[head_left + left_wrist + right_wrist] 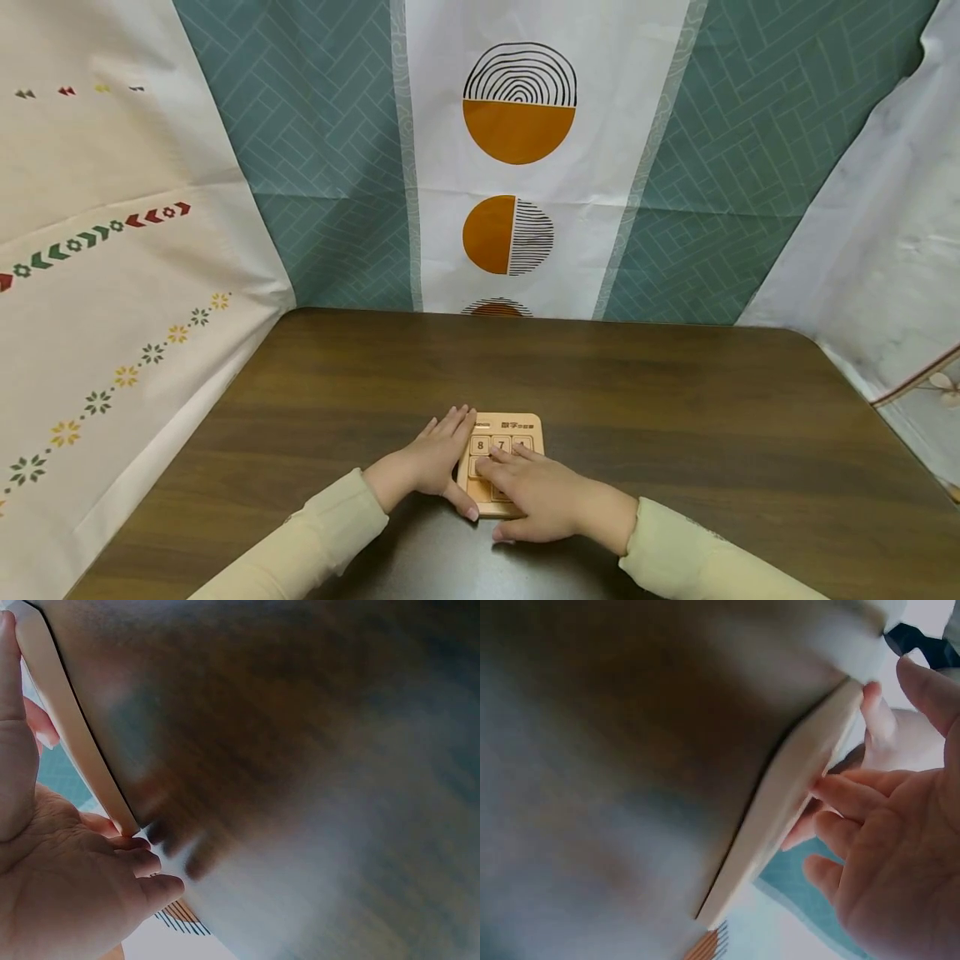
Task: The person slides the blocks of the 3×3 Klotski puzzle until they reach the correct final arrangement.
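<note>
A wooden sliding number puzzle [491, 417] lies flat on the brown table [675, 400]. Its tiles 8 and 7 show in the top row; other tiles are partly covered by the right hand. My left hand [437, 461] holds the puzzle's left side, its thumb by the near corner and its fingers along the far part of that side. In the left wrist view, the board's edge [79, 735] runs between thumb and fingers. My right hand [543, 492] reaches over the board from the right, extended fingers touching the tiles, thumb off the near edge. The right wrist view shows its fingertips over the rim [780, 795].
A white cloth with printed flowers [97, 400] hangs along the left side. Behind the table's far edge is a teal and white curtain [322, 150] with orange half-circles. A pale cloth [885, 250] borders the right side.
</note>
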{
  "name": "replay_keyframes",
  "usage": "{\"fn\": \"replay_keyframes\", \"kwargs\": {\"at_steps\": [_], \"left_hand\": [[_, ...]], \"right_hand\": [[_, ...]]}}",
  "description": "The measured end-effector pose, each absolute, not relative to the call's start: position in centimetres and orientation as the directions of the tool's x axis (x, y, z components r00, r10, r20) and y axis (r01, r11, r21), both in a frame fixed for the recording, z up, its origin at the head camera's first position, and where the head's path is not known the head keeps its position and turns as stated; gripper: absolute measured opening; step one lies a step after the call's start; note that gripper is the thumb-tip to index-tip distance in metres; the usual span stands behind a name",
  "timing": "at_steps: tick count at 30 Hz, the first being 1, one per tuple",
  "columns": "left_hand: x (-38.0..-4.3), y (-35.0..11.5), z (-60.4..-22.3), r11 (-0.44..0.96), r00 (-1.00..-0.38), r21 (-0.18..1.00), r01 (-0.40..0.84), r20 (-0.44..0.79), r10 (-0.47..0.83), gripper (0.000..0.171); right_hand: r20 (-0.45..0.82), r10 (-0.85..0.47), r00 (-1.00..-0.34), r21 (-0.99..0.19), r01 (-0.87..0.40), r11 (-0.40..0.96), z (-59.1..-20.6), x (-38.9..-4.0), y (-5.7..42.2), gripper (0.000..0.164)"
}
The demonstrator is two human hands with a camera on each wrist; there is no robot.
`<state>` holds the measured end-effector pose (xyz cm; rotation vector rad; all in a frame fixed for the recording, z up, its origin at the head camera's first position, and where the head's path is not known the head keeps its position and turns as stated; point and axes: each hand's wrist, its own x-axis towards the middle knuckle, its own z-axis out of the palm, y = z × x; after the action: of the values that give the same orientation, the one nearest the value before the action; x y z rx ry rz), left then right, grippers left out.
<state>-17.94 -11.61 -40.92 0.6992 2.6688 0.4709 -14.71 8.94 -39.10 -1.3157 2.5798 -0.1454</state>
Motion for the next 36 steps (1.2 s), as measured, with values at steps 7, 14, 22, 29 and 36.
{"fn": "replay_keyframes", "kwargs": {"at_steps": [7,14,22,29,36], "left_hand": [[-18.0,-11.6,-41.0,0.824,-0.823,0.386,0.415,-0.227,0.521,0.134],[-17.9,-11.6,-41.0,0.82,-0.822,0.399,0.411,-0.226,0.522,0.135],[-17.6,-11.5,-41.0,0.811,-0.816,0.418,0.409,-0.231,0.53,0.132],[-17.7,-11.5,-41.0,0.814,-0.813,0.408,0.414,-0.236,0.532,0.133],[-17.7,-11.7,-40.8,0.817,-0.818,0.407,0.408,-0.234,0.525,0.133]], "right_hand": [[-0.117,-0.849,-0.516,-0.118,-0.841,0.527,-39.2,-13.1,9.3,0.077],[-0.155,-0.858,-0.49,-0.201,-0.835,0.513,-38.5,-12.8,9.5,0.075],[-0.163,-0.79,-0.591,-0.23,-0.756,0.613,-38.6,-15.1,8.3,0.073],[-0.197,-0.772,-0.604,-0.2,-0.747,0.635,-38.8,-14.6,8.1,0.076],[-0.195,-0.797,-0.571,-0.193,-0.775,0.602,-38.6,-13.7,8.4,0.078]]}}
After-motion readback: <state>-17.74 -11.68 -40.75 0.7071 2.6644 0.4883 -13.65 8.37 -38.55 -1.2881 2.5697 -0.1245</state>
